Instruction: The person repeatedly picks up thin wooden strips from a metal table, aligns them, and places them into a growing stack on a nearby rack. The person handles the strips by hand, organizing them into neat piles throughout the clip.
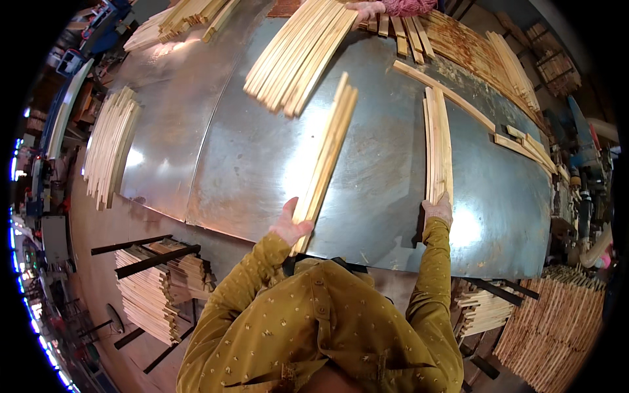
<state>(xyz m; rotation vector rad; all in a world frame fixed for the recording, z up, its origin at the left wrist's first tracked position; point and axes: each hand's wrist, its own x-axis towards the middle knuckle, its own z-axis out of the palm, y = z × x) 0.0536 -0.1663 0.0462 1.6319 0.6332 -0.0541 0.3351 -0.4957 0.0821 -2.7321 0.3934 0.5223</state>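
My left hand (293, 224) is closed around the near end of a few pale wooden strips (325, 154), which slant away from me above the metal tabletop (255, 177). Farther right, my right hand (438, 209) grips the near end of another small bundle of wooden strips (439, 141) pointing straight away from me. Its fingers are partly hidden by the wood. Beyond the left bundle lies a wide row of strips (301, 56), and a co-worker's hand (365, 12) in a pink sleeve touches its far right side.
Loose strips (452, 98) lie across the table's right side. More strips sit at the table's left edge (111, 147) and far left (183, 19). Stacked strips (147, 288) rest on a black-armed rack at lower left; a large stack (550, 327) stands at lower right.
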